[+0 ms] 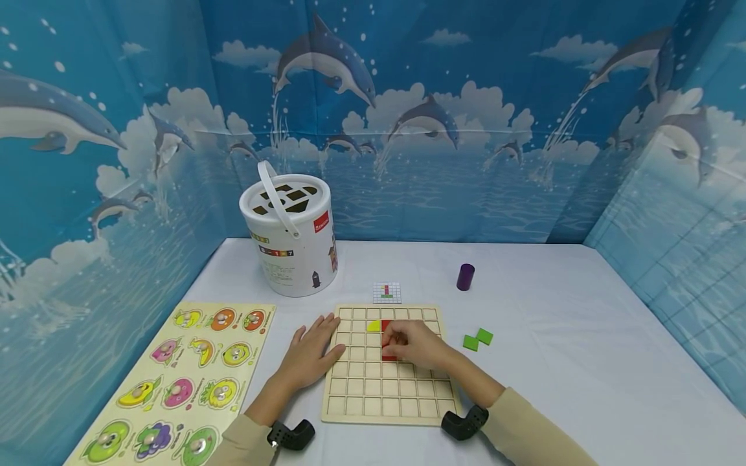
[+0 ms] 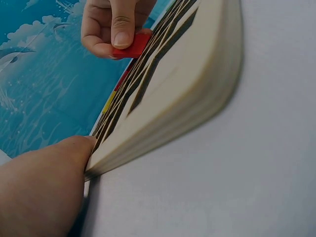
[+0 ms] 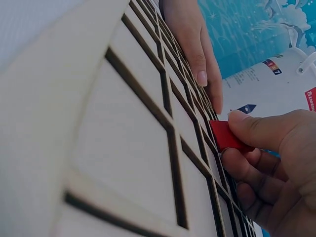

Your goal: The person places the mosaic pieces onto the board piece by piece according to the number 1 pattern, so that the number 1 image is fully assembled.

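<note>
A wooden grid board (image 1: 355,388) lies on the white table. My right hand (image 1: 416,343) pinches a red square tile (image 3: 227,136) between thumb and fingers, at the board's middle columns. The left wrist view shows that held tile (image 2: 132,47) tilted against the grid. Near the board's far side sit a yellow rounded tile (image 1: 373,326) and, beside it, another red tile (image 1: 385,325), partly covered by my right fingers. My left hand (image 1: 309,353) rests with extended fingers at the board's left edge. Two green square tiles (image 1: 471,343) lie right of the board.
A small pattern card (image 1: 387,292) sits just beyond the board. Behind it to the left stands a white lidded bucket (image 1: 291,259). A fruit puzzle board (image 1: 192,369) lies at left. A purple cylinder (image 1: 465,277) stands at the back right.
</note>
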The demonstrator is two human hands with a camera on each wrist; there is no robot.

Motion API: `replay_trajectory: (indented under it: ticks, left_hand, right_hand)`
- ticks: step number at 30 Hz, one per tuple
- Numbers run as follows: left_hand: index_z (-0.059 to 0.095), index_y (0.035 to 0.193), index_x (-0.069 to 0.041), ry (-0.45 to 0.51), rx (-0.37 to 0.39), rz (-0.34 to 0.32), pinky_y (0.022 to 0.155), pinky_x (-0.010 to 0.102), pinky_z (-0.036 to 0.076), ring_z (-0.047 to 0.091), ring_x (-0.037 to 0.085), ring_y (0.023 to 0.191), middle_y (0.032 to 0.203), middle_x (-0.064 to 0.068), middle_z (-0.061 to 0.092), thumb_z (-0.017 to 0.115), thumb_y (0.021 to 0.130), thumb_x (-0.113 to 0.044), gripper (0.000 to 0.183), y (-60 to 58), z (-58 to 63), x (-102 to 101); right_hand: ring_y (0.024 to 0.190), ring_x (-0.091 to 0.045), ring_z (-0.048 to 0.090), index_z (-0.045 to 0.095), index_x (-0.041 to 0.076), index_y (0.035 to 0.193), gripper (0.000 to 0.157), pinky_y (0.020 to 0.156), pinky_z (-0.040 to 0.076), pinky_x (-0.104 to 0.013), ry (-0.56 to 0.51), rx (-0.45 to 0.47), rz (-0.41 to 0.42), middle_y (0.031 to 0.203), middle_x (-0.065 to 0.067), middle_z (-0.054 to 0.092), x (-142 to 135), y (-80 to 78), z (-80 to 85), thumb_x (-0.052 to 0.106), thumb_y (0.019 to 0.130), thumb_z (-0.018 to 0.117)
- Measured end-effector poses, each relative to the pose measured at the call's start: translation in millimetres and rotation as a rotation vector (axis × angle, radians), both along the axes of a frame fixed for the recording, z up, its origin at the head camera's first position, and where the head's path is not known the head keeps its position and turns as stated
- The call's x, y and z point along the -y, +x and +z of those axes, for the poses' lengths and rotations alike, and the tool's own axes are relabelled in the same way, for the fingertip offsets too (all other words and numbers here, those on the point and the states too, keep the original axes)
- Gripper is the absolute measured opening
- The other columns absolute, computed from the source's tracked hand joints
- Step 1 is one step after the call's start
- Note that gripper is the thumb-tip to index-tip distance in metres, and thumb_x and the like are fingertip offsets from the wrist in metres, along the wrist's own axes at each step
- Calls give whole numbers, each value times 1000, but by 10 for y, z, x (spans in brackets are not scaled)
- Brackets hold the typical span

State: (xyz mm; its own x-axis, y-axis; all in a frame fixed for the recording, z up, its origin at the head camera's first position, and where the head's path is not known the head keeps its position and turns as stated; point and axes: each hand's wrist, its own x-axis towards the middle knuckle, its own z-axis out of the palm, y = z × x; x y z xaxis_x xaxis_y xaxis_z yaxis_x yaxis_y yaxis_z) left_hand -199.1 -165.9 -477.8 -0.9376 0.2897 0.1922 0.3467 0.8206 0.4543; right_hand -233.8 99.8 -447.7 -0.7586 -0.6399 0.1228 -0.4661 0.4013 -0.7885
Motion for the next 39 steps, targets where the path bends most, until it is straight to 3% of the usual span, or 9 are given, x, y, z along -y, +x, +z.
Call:
replay_trajectory:
  ticks: [24,30,39]
  left_hand:
    - [40,149,-6,-11,9,7,113,59,13,26,31,144,154,11,37,50,98,-43,63,4,-2,1]
    - [41,148,-6,-4,7,6,113,59,13,26,31,144,154,10,37,51,98,-42,63,9,-3,-3]
    - [41,148,-6,-2,4,4,113,60,13,26,30,144,154,11,37,51,98,-42,63,12,2,-6]
  right_hand:
    - [65,-6,50,67,17,87,7,59,45,-24,-23,-63,-20,79,10,60,-4,46,-47,15,89,73]
    - [68,-7,49,68,18,86,5,60,45,-24,-36,-118,-41,82,10,57,4,56,-81,17,88,73]
    - [68,-7,47,71,11,88,7,60,43,-24,-13,-143,-55,81,9,56,-6,50,-122,18,89,73]
